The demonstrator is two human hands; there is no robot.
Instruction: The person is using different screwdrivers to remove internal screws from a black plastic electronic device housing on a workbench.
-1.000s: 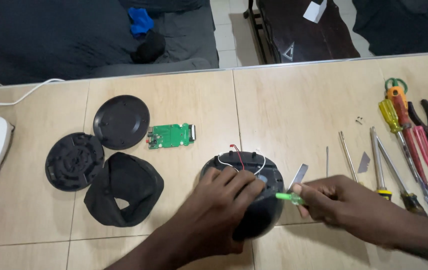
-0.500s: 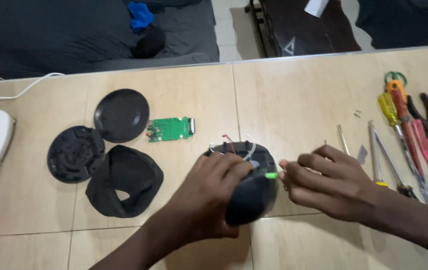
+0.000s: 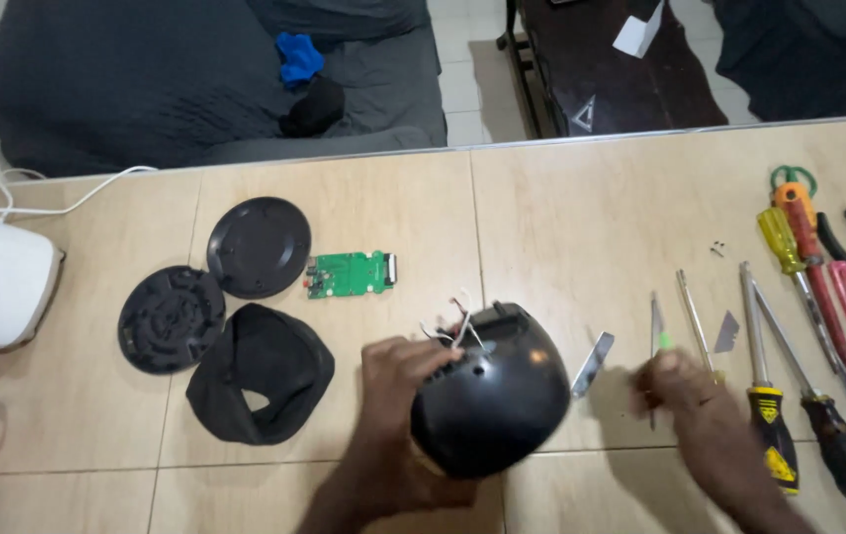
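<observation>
The left hand [image 3: 403, 381] grips a black domed housing [image 3: 492, 400], tilted near the table's [image 3: 561, 218] front edge, while the right hand [image 3: 670, 381], blurred and just right of it, pinches a green-tipped tool [image 3: 662, 341] beside the screwdrivers [image 3: 769, 396].

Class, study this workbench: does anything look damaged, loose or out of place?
Yes. Loose wires stick out of the black housing held by the left hand. Its circuit board lies apart on the table.
</observation>
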